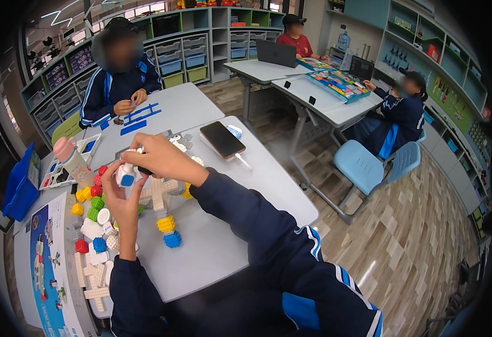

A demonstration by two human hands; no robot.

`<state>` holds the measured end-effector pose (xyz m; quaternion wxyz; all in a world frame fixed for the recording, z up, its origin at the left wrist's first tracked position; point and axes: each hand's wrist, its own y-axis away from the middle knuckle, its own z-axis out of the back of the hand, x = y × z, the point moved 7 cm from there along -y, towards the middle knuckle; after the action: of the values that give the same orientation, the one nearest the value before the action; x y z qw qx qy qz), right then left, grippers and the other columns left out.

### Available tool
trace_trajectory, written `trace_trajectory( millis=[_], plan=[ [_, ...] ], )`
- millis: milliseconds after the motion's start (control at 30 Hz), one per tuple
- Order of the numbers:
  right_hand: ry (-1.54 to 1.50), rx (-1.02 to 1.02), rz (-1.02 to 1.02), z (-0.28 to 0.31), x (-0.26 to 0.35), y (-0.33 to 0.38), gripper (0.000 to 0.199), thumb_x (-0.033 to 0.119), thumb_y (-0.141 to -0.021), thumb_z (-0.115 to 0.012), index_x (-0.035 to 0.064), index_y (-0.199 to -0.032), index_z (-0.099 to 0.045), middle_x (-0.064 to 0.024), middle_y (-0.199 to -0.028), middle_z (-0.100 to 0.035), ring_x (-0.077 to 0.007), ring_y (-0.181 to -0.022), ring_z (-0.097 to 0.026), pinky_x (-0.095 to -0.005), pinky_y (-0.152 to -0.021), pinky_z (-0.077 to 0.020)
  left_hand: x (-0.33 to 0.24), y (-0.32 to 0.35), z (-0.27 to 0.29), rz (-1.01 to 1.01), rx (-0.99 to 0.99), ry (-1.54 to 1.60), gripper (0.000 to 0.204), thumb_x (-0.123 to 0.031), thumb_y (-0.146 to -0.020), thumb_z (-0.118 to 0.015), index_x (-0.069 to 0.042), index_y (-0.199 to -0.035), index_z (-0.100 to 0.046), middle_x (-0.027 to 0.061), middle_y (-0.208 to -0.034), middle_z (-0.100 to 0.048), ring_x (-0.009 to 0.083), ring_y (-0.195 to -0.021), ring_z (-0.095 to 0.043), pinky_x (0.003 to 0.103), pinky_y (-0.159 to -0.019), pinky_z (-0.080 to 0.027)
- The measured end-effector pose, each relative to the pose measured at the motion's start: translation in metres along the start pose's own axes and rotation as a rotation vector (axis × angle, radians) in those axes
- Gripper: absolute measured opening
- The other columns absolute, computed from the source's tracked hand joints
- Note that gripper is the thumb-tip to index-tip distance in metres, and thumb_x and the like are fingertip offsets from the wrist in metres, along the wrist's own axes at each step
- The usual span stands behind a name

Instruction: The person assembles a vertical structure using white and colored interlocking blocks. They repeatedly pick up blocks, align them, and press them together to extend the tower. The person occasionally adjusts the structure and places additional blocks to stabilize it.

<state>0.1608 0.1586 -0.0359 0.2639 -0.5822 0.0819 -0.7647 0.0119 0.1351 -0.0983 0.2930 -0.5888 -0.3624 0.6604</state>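
A small white block with a blue square face (126, 176) is held up over the table between my two hands. My left hand (123, 206) grips it from below and the left side, thumb and fingers around it. From above, my right hand (162, 159) closes its fingertips on the block's upper part, where a dark bit shows. Below them lies a beige cross-shaped brick assembly (160, 194), with a yellow studded piece (166, 224) and a blue one (172, 240) in line at its near end. My fingers partly hide the block.
Several coloured studded pieces (93, 214) and white parts lie left, beside a printed sheet (48, 269). A pink-capped bottle (73, 163), a blue bin (21, 188) and a phone (222, 139) with a white cable are around. Across the table, a person (119, 84) handles blue strips (142, 114).
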Motion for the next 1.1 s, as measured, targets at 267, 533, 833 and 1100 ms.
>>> trace_trajectory(
  millis=[267, 533, 833, 1100],
  plan=[
    [0.268, 0.073, 0.294, 0.015, 0.031, 0.005, 0.042, 0.04, -0.082, -0.076, 0.0075, -0.108, -0.069, -0.0137, -0.084, -0.073, -0.0265, -0.075, -0.073, -0.0321, -0.068, -0.0539, 0.042, 0.023, -0.026, 0.746, 0.189, 0.958, 0.062, -0.056, -0.106, -0.038, -0.001, -0.134, -0.048, 0.0147, -0.117, -0.061, 0.0202, -0.098, -0.061, 0.034, -0.09, -0.048],
    [0.357, 0.157, 0.46, 0.006, 0.041, 0.011, 0.043, 0.039, -0.077, -0.078, 0.0079, -0.107, -0.072, -0.0119, -0.082, -0.073, -0.0285, -0.074, -0.072, -0.0326, -0.07, -0.0549, 0.046, 0.022, -0.014, 0.676, 0.197, 1.045, 0.054, -0.023, -0.097, -0.068, -0.006, -0.141, -0.043, 0.0087, -0.127, -0.058, 0.0186, -0.113, -0.058, 0.035, -0.098, -0.048],
    [0.489, 0.118, 0.296, 0.012, 0.042, 0.016, 0.058, 0.05, -0.077, -0.075, -0.0039, -0.099, -0.071, -0.0237, -0.073, -0.068, -0.0385, -0.073, -0.07, -0.0424, -0.071, -0.0551, 0.026, 0.016, -0.008, 0.62, 0.147, 0.783, 0.072, -0.022, -0.091, -0.076, -0.004, -0.146, -0.034, 0.01, -0.133, -0.055, 0.0218, -0.127, -0.054, 0.045, -0.108, -0.046],
    [0.671, 0.097, 0.215, 0.01, 0.044, 0.024, 0.056, 0.045, -0.079, -0.073, -0.0082, -0.093, -0.068, -0.0296, -0.075, -0.065, -0.0432, -0.076, -0.068, -0.0465, -0.073, -0.055, 0.015, 0.006, -0.011, 0.38, 0.289, 0.301, 0.053, -0.006, -0.084, -0.078, -0.006, -0.127, -0.046, 0.0074, -0.127, -0.056, 0.0158, -0.122, -0.055, 0.036, -0.102, -0.048]
  ],
)
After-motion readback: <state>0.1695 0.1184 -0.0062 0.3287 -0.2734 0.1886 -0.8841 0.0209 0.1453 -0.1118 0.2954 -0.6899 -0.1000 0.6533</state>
